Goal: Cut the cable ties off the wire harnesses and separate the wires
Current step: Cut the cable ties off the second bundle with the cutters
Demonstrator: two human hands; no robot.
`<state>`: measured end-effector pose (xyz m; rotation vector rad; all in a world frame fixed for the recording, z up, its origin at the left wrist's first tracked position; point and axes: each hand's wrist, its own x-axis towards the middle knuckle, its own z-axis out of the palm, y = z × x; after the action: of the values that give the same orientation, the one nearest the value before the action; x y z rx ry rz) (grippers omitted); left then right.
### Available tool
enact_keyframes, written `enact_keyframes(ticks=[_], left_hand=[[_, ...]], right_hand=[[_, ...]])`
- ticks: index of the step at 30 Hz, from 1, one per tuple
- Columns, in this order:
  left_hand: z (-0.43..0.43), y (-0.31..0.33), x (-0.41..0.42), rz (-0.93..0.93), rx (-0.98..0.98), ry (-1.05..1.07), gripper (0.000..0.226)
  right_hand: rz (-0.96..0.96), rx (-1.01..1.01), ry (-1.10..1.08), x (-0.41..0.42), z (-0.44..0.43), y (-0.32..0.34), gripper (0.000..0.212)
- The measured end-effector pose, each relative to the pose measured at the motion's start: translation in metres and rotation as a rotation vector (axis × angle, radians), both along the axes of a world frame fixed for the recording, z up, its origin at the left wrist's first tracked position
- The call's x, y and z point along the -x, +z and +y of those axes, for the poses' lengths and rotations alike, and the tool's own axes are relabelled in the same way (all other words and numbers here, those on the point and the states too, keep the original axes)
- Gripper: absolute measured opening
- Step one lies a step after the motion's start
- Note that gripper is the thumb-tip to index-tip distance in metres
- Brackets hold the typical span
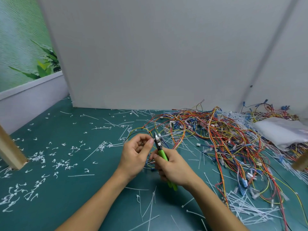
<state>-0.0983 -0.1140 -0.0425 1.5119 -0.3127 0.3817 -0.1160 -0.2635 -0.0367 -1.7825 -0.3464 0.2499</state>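
Left hand [136,153] pinches looped yellow-and-black wire harness [141,128].

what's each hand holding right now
Left hand: pinching a wire bundle between thumb and fingers.
Right hand: gripping the green cutters, tips at the bundle.

Reaching in from below with both forearms, converging mid-frame. Pinching wire harness [141,128] between left hand [136,154] thumb and forefinger, other fingers curled. Gripping green cutters [162,154] in right hand [173,169], just beside left.
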Motion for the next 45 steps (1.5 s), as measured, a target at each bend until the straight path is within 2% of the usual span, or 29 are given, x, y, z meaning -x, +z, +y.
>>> enact_keyframes(ticks=[8, 12, 19, 25, 28, 31, 33, 37, 41, 45], left_hand=[[0.0018, -0.0014, 0.0007, 0.034, 0.093, -0.09, 0.01], [0.0026, -0.0026, -0.0025, 0.045, 0.089, -0.074, 0.017], [0.0018, -0.0049, -0.0049, 0.073, 0.06, -0.053, 0.022], [-0.0035, -0.0036, -0.0026, 0.073, 0.088, -0.055, 0.018], [0.0001, -0.0035, -0.0038, 0.08, 0.116, -0.059, 0.011], [0.0023, -0.0033, -0.0048, 0.078, 0.104, -0.048, 0.012], [0.0021, -0.0054, -0.0052, 0.086, 0.088, -0.053, 0.004], [0.0024, -0.0065, -0.0051, 0.101, 0.093, -0.054, 0.004], [0.0019, -0.0033, -0.0044, 0.092, 0.106, -0.046, 0.02], [0.0013, -0.0046, -0.0046, 0.076, 0.08, -0.059, 0.02]], right_hand=[[-0.115, 0.011, 0.0, 0.0022, 0.0004, 0.0037, 0.031], [-0.079, 0.045, -0.005, 0.0013, 0.0011, 0.0006, 0.025], [-0.035, 0.07, -0.019, -0.0011, 0.0003, -0.0021, 0.027], [-0.035, 0.034, -0.005, 0.0004, 0.0013, 0.0023, 0.026], [-0.031, 0.049, 0.003, 0.0022, 0.0021, 0.0025, 0.019], [-0.033, 0.062, -0.013, 0.0024, 0.0029, -0.0001, 0.026], [-0.036, 0.068, -0.015, 0.002, 0.0026, -0.0008, 0.024], [-0.052, 0.102, -0.026, 0.0008, 0.002, -0.0006, 0.024], [0.007, 0.075, -0.023, 0.0021, 0.0019, 0.0008, 0.023], [0.005, 0.072, -0.01, 0.0039, 0.0015, 0.0036, 0.019]])
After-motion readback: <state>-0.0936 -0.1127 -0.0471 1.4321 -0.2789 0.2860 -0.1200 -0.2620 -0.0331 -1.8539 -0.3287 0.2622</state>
